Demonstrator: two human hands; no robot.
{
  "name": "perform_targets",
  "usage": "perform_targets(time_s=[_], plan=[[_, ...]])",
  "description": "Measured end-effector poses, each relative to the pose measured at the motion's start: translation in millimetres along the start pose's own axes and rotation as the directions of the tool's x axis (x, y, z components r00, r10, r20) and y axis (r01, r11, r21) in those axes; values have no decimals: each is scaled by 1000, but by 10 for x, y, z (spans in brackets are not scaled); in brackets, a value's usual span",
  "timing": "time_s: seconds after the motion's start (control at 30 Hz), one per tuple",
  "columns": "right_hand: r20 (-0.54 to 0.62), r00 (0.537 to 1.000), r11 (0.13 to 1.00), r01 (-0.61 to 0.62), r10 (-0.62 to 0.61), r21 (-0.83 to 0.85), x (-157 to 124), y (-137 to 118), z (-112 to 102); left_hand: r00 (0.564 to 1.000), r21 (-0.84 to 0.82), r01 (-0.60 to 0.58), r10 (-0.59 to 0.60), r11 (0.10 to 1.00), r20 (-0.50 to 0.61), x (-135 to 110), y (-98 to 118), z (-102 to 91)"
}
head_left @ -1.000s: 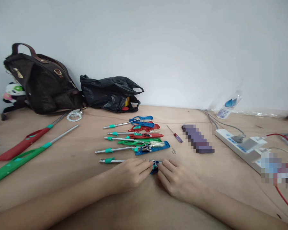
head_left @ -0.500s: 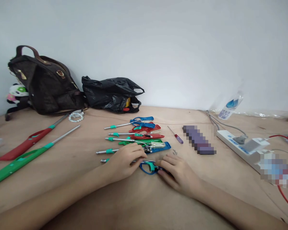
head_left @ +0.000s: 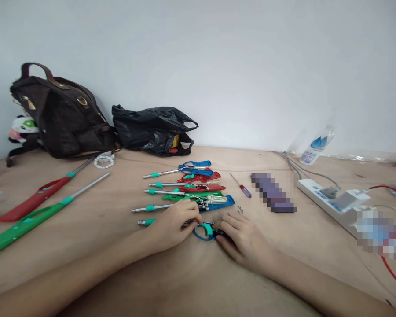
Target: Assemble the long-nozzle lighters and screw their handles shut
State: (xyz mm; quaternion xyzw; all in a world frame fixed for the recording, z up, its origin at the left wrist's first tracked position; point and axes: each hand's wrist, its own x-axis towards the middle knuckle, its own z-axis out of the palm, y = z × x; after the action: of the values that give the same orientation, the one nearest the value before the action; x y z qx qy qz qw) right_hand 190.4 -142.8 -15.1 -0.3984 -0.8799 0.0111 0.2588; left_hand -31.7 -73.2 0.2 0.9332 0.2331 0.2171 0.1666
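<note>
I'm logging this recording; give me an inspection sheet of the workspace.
Surface: tan tabletop, items spread across it.
Work items: blue lighter between the hands; opened lighters beyond, wires showing; screwdriver; apparent screws.
Clutter: red lighter, green lighter, bracelet; purple item, partly pixelated.
Hands: left hand on the tube side, right hand opposite; grips partly hidden.
Cables: grey cable, red cable near power strip.
Surroundings: dark bag, black plastic bag, bottle, wall.

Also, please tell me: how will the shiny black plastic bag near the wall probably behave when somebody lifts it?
The shiny black plastic bag will probably be floppy, since its surface is creased and folded. Its contents may shift or slip out, as something yellow and something red show at its right end. I cannot judge its weight.
</note>
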Motion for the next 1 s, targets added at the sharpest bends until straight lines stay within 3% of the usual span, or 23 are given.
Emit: perform_targets(time_s=[0.4,0.7,0.83,1.0], plan=[[-24,999,996,38,-40,-75,-2,-13,22,999,-18,39,-39,999,-11,17,17,8],[-43,984,933,149,-172,-327,12,-47,96,999,-7,52,-52,999,-9,27,19,6],[-28,984,936,156,-174,-317,17,-54,77,997,-50,79,-78,996,19,36,3,-83],[-36,988,949,133,-149,-286,0,-58,93,998,-24,-17,19,1000,67,26,-26,-269]])
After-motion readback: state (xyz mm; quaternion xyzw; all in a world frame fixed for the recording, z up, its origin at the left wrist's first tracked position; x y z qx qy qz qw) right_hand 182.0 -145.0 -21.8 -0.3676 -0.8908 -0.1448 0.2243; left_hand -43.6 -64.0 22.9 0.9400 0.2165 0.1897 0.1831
